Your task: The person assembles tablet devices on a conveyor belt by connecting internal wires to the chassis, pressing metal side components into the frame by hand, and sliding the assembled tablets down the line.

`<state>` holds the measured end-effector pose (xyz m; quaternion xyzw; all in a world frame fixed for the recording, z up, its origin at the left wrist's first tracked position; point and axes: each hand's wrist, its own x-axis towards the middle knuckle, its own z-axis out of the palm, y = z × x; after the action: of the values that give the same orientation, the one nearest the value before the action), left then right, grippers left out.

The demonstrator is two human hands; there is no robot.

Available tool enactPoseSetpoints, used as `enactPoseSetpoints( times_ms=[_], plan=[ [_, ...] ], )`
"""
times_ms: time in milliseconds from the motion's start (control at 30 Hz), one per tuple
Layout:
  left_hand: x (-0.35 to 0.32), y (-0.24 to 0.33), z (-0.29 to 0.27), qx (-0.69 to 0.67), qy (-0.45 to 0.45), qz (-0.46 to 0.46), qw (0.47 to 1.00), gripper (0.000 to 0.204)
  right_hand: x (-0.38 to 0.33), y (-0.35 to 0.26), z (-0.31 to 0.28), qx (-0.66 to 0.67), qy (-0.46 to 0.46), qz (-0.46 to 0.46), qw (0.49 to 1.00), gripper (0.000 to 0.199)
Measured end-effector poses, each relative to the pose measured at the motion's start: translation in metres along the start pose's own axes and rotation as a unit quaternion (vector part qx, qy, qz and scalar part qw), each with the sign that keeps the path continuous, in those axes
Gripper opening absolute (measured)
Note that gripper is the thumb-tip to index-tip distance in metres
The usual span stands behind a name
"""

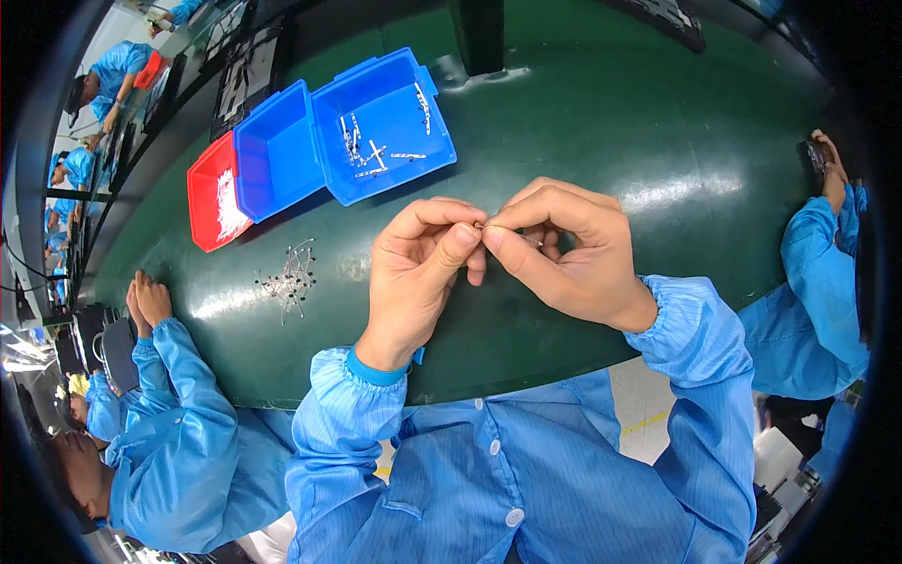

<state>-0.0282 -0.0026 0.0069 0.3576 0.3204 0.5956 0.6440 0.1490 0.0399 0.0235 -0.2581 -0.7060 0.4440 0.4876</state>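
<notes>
My left hand (418, 273) and my right hand (578, 249) meet above the green table, both closed in a pinch, fingertips nearly touching. Between them sits a tiny brownish part (479, 225), mostly covered by the fingers; its kind is too small to tell. A thin wire-like piece (536, 242) shows among the curled fingers of the right hand. To the left of my hands lies a loose heap of small wired parts (287, 279) with black ends. Beyond my hands, a blue bin (385, 89) holds several slim white-and-black strips (376, 155).
A second blue bin (272, 141) adjoins the first. Left of it stands a red bin (202, 202) with small white pieces (228, 209). A dark post (477, 38) rises from the table (564, 122). People in blue sit at left and right, their hands (148, 301) near the table edge.
</notes>
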Motion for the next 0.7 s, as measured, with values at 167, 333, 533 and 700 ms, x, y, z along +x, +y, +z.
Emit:
enactPoseSetpoints(
  times_ms=[167,333,533,700],
  plan=[
    [0.001,0.004,-0.003,0.066,-0.01,0.031,0.997,0.011,0.001,-0.002,0.0,-0.008,0.003,-0.004,1.0,0.004],
    [0.0,0.007,0.0,0.245,-0.002,0.13,0.961,0.01,0.002,-0.003,-0.001,-0.027,0.019,-0.004,0.999,0.006],
    [0.003,0.003,0.004,0.351,0.027,0.203,0.914,0.009,0.002,-0.003,-0.004,-0.055,0.04,-0.026,0.997,0.009],
    [0.005,0.006,0.001,0.406,0.055,0.208,0.888,0.008,0.005,-0.009,-0.011,-0.106,0.054,-0.052,0.992,0.011]
  ],
)
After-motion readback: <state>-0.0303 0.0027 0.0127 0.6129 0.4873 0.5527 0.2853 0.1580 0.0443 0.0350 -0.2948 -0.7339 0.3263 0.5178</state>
